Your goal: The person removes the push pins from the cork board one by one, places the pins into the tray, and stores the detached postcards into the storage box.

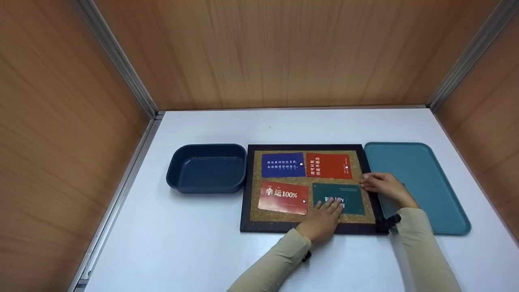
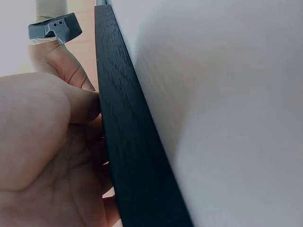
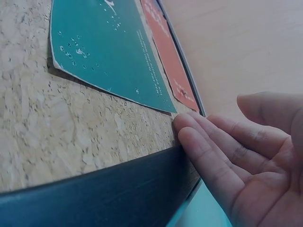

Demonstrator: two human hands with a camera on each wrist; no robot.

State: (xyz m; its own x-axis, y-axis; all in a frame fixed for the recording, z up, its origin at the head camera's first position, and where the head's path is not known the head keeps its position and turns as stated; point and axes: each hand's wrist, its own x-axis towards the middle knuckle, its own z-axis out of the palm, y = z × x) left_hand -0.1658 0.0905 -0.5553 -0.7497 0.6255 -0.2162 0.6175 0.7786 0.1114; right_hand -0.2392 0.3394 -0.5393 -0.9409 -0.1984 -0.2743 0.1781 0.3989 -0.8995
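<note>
A black-framed cork board [image 1: 284, 221] lies on the white table with several cards on it. My left hand [image 1: 322, 221] rests on the green card [image 1: 353, 198] at its lower right, the fingers extended over its white lettering. In the left wrist view, the dark frame edge [image 2: 128, 123] runs beside the palm. My right hand [image 1: 385, 187] is at the board's right edge, near that card's upper right corner. The right wrist view shows its fingertips [image 3: 189, 139] touching the board's edge, the thumb raised apart. Nothing is visible in its grasp.
Blue [image 1: 282, 162], red [image 1: 330, 160] and lighter red [image 1: 279, 205] cards are on the board, each with a small pin-like dot near its right edge. A deep navy dish [image 1: 206, 188] stands left of the board. A teal tray [image 1: 409, 162] lies to the right.
</note>
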